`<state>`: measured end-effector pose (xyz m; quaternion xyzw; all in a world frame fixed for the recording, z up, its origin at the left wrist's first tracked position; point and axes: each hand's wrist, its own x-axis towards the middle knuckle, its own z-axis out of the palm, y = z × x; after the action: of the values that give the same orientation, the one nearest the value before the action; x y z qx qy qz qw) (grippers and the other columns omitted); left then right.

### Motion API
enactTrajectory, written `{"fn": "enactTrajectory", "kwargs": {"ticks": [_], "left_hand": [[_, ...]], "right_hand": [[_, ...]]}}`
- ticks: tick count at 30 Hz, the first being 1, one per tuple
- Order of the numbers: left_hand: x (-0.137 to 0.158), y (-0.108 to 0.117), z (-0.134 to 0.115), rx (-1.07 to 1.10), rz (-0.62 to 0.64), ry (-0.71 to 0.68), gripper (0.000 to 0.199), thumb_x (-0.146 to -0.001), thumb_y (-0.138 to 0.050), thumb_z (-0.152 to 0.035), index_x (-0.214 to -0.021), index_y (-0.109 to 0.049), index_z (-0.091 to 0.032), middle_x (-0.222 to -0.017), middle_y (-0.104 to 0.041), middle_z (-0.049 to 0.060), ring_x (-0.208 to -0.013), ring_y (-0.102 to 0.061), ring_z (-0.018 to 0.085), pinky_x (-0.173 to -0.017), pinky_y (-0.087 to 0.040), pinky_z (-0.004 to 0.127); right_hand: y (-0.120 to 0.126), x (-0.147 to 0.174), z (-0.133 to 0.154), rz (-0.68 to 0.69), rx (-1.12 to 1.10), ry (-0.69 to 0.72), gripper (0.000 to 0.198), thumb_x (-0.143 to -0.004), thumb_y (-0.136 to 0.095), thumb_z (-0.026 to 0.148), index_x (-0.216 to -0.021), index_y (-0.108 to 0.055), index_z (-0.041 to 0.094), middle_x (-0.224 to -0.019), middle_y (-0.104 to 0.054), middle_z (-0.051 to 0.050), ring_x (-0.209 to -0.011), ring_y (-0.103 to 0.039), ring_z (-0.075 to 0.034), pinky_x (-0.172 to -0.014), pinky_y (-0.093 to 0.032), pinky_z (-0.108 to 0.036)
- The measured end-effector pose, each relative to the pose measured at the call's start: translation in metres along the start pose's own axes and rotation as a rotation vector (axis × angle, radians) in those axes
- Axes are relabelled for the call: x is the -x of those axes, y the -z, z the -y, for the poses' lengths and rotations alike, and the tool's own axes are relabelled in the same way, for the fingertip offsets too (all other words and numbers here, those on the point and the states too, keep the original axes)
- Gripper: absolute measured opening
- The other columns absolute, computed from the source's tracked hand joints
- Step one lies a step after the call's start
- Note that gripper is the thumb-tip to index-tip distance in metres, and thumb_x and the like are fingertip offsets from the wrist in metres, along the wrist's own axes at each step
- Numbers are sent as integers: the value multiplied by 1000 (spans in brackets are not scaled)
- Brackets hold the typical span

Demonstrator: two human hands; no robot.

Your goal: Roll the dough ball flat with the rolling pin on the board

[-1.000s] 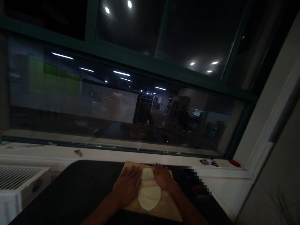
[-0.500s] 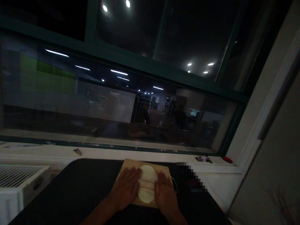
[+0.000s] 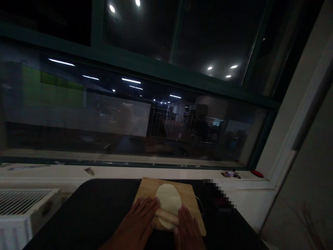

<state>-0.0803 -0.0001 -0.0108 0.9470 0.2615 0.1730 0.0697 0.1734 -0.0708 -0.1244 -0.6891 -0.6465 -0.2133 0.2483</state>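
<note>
A pale oval sheet of dough (image 3: pixel 169 198) lies flat on a wooden cutting board (image 3: pixel 191 198). Across its near part runs a light rolling pin (image 3: pixel 168 217). My left hand (image 3: pixel 142 217) lies over the pin's left end, palm down with fingers stretched forward. Over the right end is my right hand (image 3: pixel 188 227), also flat, its fingers stretched out. Both palms hide the ends of the pin.
The board rests on a dark table (image 3: pixel 104 205) against a white windowsill (image 3: pixel 156 172). A red round object (image 3: pixel 257 173) and a small bundle (image 3: pixel 231 173) lie on the sill. A white radiator (image 3: pixel 23 205) stands left; a pixelated patch covers the table's right side.
Both hands and the rolling pin have moved toward me, baring more of the dough's far part. The view has shifted slightly.
</note>
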Motion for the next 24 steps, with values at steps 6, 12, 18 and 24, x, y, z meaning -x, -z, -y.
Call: {"fn": "enactTrajectory", "kwargs": {"ticks": [6,12,18,24], "left_hand": [[-43,6,5,16,28,55,54,-103,-20,-51,-151,-30,-29,-154,-36,2,-141,-35,21,-119,-26,46],[-81,-8,27,-30,46,235,59,-101,-16,-54,-148,-39,-25,-153,-38,9,-142,-32,29,-114,-26,56],[-103,-4,40,-98,-45,297,54,-103,-16,-44,-134,-55,-25,-142,-55,6,-132,-46,26,-109,-33,49],[-115,7,47,-161,-103,353,57,-102,-15,-39,-105,-69,-22,-112,-69,8,-108,-59,28,-93,-42,49]], "right_hand": [[56,-71,-4,200,0,36,51,-101,-25,41,-140,-50,19,-148,-43,-7,-139,-38,-26,-116,-28,-50],[40,-152,-8,360,-9,50,53,-103,-17,37,-135,-55,18,-136,-58,-11,-128,-52,-24,-108,-36,-42],[10,-207,-7,408,-28,34,58,-102,-21,47,-98,-72,18,-99,-73,-12,-99,-66,-23,-86,-47,-33],[-7,-227,-10,434,-9,-43,48,-98,-34,47,-96,-72,18,-99,-72,-13,-94,-67,-25,-79,-47,-35]]}}
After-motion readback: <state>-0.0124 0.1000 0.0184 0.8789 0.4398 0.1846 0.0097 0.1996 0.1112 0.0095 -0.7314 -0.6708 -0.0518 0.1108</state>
